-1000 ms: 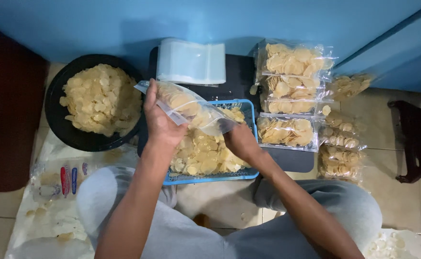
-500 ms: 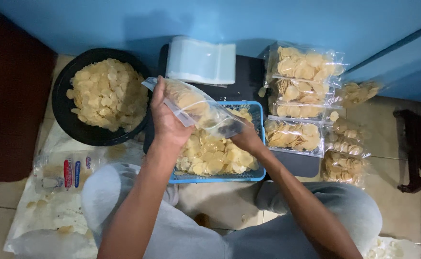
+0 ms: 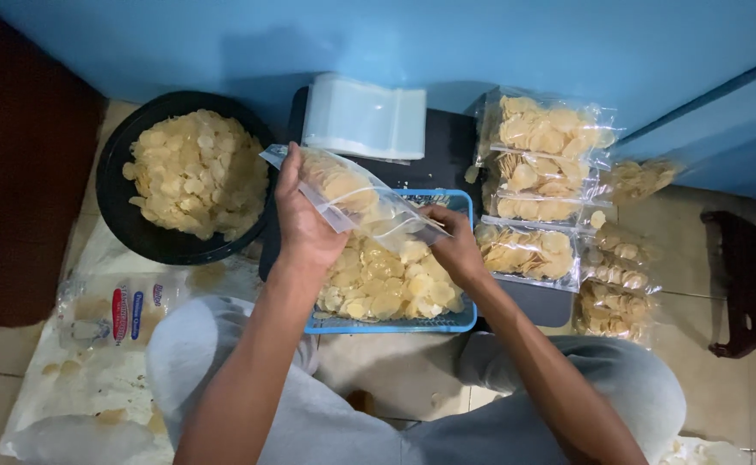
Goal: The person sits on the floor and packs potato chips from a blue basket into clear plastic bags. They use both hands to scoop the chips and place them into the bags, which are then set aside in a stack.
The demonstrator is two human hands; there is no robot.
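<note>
A clear plastic bag (image 3: 354,196) partly filled with pale yellow round chips is held above a blue basket (image 3: 447,324) full of the same chips. My left hand (image 3: 302,222) grips the bag's upper left part. My right hand (image 3: 454,244) holds its lower right end, over the basket's chips. The bag lies tilted between both hands.
A black bowl (image 3: 128,226) of chips stands at the left. A stack of empty clear bags (image 3: 364,119) lies behind the basket. Several filled bags (image 3: 547,172) are piled at the right. A printed plastic package (image 3: 111,312) lies by my left knee; a dark stool (image 3: 750,284) is far right.
Both hands have stayed on the bag over the basket; my right hand has shifted a little along the bag's end. The view has drifted slightly.
</note>
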